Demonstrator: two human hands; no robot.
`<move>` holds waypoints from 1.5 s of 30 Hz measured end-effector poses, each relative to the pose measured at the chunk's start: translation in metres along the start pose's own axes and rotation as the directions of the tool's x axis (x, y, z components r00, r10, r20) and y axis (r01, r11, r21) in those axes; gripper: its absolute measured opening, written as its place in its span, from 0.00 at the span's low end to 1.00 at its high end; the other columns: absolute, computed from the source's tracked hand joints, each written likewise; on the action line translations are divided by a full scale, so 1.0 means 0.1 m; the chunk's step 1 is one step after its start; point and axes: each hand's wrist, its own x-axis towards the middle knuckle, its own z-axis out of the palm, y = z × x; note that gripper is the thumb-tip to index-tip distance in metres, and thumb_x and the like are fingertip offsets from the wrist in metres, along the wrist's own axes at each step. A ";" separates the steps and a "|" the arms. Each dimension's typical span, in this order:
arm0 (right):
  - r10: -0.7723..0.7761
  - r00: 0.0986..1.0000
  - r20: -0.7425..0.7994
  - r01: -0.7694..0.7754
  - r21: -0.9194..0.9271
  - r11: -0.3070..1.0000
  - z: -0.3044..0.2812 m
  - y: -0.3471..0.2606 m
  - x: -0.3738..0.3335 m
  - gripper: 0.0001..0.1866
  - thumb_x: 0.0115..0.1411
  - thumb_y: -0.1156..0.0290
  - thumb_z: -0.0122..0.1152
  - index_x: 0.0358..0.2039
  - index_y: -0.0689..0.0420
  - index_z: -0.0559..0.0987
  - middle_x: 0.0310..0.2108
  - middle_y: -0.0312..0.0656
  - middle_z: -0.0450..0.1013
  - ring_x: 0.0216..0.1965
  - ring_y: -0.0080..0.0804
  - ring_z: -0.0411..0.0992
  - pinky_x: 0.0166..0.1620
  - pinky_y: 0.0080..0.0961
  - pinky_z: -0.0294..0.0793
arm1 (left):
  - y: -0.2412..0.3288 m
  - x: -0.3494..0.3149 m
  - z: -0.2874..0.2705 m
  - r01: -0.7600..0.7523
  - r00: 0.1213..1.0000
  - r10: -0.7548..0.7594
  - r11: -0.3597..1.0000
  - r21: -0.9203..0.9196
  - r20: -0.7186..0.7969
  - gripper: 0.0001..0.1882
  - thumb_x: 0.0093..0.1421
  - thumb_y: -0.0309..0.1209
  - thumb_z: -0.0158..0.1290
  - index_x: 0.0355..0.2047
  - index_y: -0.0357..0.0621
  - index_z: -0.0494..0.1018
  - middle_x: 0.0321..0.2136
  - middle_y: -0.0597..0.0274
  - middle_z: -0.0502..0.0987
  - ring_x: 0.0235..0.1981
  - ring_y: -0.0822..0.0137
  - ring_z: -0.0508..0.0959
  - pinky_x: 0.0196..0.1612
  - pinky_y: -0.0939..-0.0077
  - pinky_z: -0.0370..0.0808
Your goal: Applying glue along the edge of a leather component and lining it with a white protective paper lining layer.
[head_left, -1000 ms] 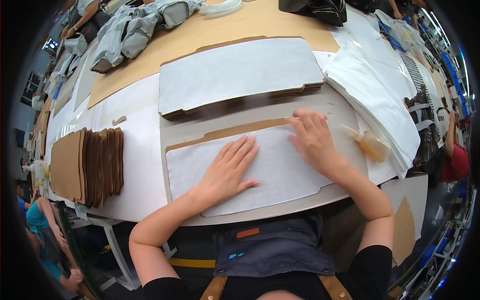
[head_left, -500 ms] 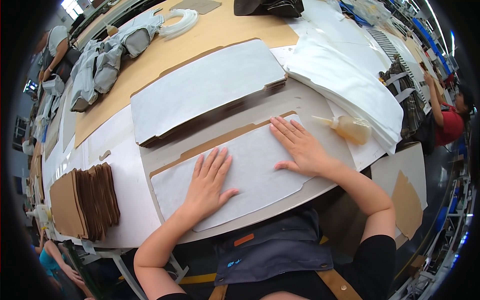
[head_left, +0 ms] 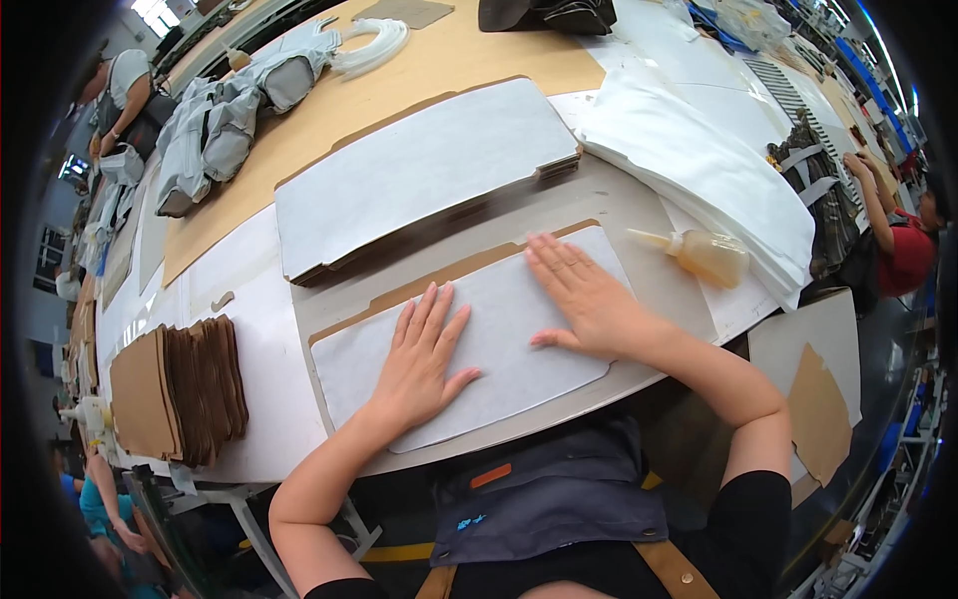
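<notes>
A white sheet lies over a brown cardboard piece, whose tabbed edge shows along the far side. My left hand rests flat on the sheet's left half, fingers stretched forward and thumb out to the right. On the right half my right hand lies open, fingers pointing forward and left, fingertips close to the far edge. Neither hand holds anything. Just beyond lies a stack of similar white-faced cardboard pieces. To the right, a squeeze bottle of amber liquid lies on its side, nozzle toward the sheet.
A stack of brown cardboard pieces stands at the table's left. White fabric sheets are piled at the right. Grey bags and a white coil lie farther back. Other people are at both sides. The table's curved front edge is close to me.
My right hand has slid a little left across the sheet, its thumb farther inward. My left hand stays nearly in place on the sheet. The whole view has shifted slightly.
</notes>
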 end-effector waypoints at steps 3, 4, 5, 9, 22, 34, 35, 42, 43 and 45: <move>-0.190 0.982 0.014 0.189 0.066 0.980 0.10 -0.12 0.21 0.52 0.64 0.36 0.53 0.72 0.67 0.52 0.75 0.54 0.47 0.77 0.46 0.42 0.76 0.43 0.42 | 0.00 0.03 0.01 -0.006 1.000 0.006 1.000 0.000 -0.004 0.43 0.62 0.49 0.58 0.70 0.40 0.56 0.73 0.42 0.50 0.75 0.45 0.48 0.74 0.48 0.43; -0.207 0.978 0.012 0.206 0.072 0.976 0.12 -0.14 0.25 0.52 0.64 0.36 0.53 0.72 0.67 0.52 0.75 0.54 0.47 0.77 0.46 0.42 0.76 0.43 0.42 | 0.00 0.02 0.01 -0.008 1.000 0.008 1.000 -0.018 -0.001 0.43 0.62 0.49 0.58 0.70 0.40 0.56 0.73 0.42 0.50 0.75 0.45 0.48 0.75 0.48 0.43; -0.209 0.977 0.044 0.206 0.058 0.977 0.13 -0.14 0.27 0.52 0.64 0.36 0.53 0.72 0.66 0.53 0.75 0.52 0.47 0.77 0.44 0.42 0.76 0.42 0.42 | -0.01 0.02 0.00 0.010 1.000 -0.010 1.000 -0.012 -0.003 0.43 0.62 0.49 0.58 0.70 0.40 0.56 0.73 0.42 0.50 0.75 0.45 0.48 0.75 0.48 0.43; -0.113 0.986 0.121 0.111 0.022 0.994 0.05 -0.13 0.28 0.53 0.62 0.38 0.56 0.74 0.62 0.51 0.76 0.49 0.45 0.77 0.42 0.41 0.76 0.42 0.41 | -0.04 -0.06 -0.02 0.055 0.998 -0.056 0.998 -0.037 -0.001 0.45 0.64 0.54 0.54 0.72 0.40 0.53 0.74 0.43 0.49 0.76 0.48 0.46 0.75 0.52 0.43; 0.032 0.991 0.133 -0.023 -0.067 0.998 -0.05 0.00 0.10 0.52 0.61 0.40 0.58 0.73 0.63 0.52 0.76 0.49 0.47 0.76 0.44 0.43 0.76 0.43 0.41 | -0.42 -0.65 -0.10 0.346 0.938 -0.345 0.929 0.133 -0.030 0.44 0.67 0.60 0.45 0.74 0.48 0.50 0.75 0.47 0.44 0.76 0.50 0.43 0.76 0.54 0.41; 0.070 0.990 0.124 -0.054 -0.128 0.990 -0.06 0.02 0.03 0.54 0.61 0.38 0.57 0.73 0.64 0.51 0.76 0.51 0.46 0.77 0.45 0.42 0.76 0.44 0.39 | -0.62 -1.03 -0.12 0.592 0.806 -0.579 0.785 0.183 -0.126 0.42 0.70 0.55 0.43 0.74 0.41 0.48 0.75 0.45 0.43 0.77 0.50 0.41 0.75 0.50 0.38; 0.114 0.990 0.081 -0.100 -0.155 0.983 -0.04 0.05 -0.01 0.54 0.61 0.38 0.58 0.73 0.65 0.51 0.76 0.52 0.45 0.77 0.46 0.42 0.76 0.44 0.39 | -0.64 -1.06 -0.13 0.588 0.809 -0.574 0.788 0.184 -0.128 0.42 0.70 0.55 0.43 0.74 0.41 0.48 0.75 0.45 0.43 0.77 0.50 0.41 0.75 0.50 0.38; -0.002 0.998 0.056 0.007 -0.082 0.997 -0.02 -0.25 0.29 0.53 0.62 0.39 0.57 0.72 0.68 0.52 0.75 0.56 0.46 0.77 0.48 0.42 0.76 0.43 0.39 | -0.39 -0.60 -0.08 0.418 0.908 -0.393 0.859 0.295 -0.144 0.37 0.70 0.39 0.47 0.72 0.33 0.49 0.75 0.43 0.45 0.77 0.52 0.42 0.76 0.52 0.39; 0.002 0.998 0.055 0.003 -0.088 0.996 0.04 -0.34 0.39 0.53 0.62 0.39 0.57 0.72 0.68 0.52 0.75 0.56 0.46 0.77 0.48 0.42 0.76 0.43 0.39 | -0.33 -0.47 -0.01 0.261 0.963 -0.244 0.949 0.175 -0.112 0.37 0.70 0.38 0.48 0.72 0.33 0.49 0.74 0.43 0.47 0.77 0.53 0.43 0.76 0.54 0.40; -0.171 0.984 0.042 0.172 -0.008 0.985 0.19 -0.47 0.55 0.52 0.63 0.38 0.56 0.72 0.68 0.54 0.75 0.55 0.47 0.77 0.46 0.43 0.76 0.42 0.40 | -0.16 -0.16 0.06 0.183 0.976 -0.170 0.979 0.095 -0.134 0.38 0.70 0.40 0.48 0.72 0.33 0.50 0.74 0.44 0.48 0.76 0.53 0.45 0.76 0.55 0.42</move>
